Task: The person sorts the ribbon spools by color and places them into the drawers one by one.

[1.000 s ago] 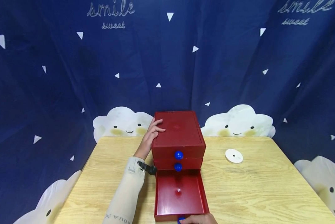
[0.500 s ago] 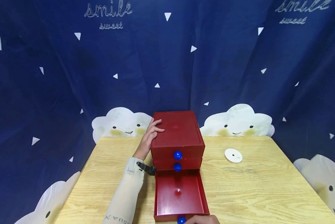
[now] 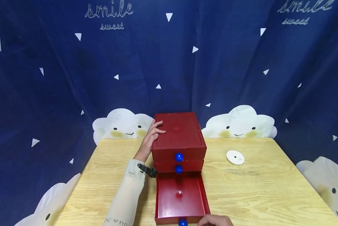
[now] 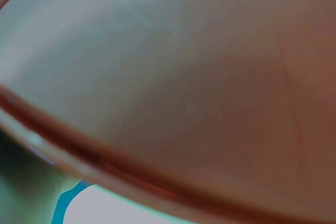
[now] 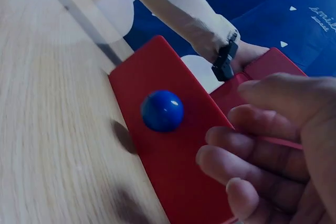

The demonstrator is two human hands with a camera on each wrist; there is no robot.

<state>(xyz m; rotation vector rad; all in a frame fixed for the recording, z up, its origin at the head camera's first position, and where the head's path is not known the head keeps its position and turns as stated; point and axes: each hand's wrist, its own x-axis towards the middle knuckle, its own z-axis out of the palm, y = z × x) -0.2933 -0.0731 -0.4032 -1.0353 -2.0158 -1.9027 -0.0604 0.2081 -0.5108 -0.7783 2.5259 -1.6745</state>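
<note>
A red cabinet with blue ball knobs stands at the table's back middle. Its bottom drawer is pulled far out, and a bright spot reflects off its bare floor. My left hand rests on the cabinet's left side, fingers reaching over the top edge. The left wrist view is filled by a blurred, close reddish surface. Off the drawer's blue knob, my right hand hovers beside the drawer front with loosely bent fingers and nothing held.
A white round disc with a small dark centre hole lies on the wooden table, right of the cabinet. Behind the table hangs a dark blue curtain with white triangles and clouds.
My right hand has let go of the bottom drawer's knob and shifted right along the drawer front. The left hand and the pulled-out drawer have stayed in place.
</note>
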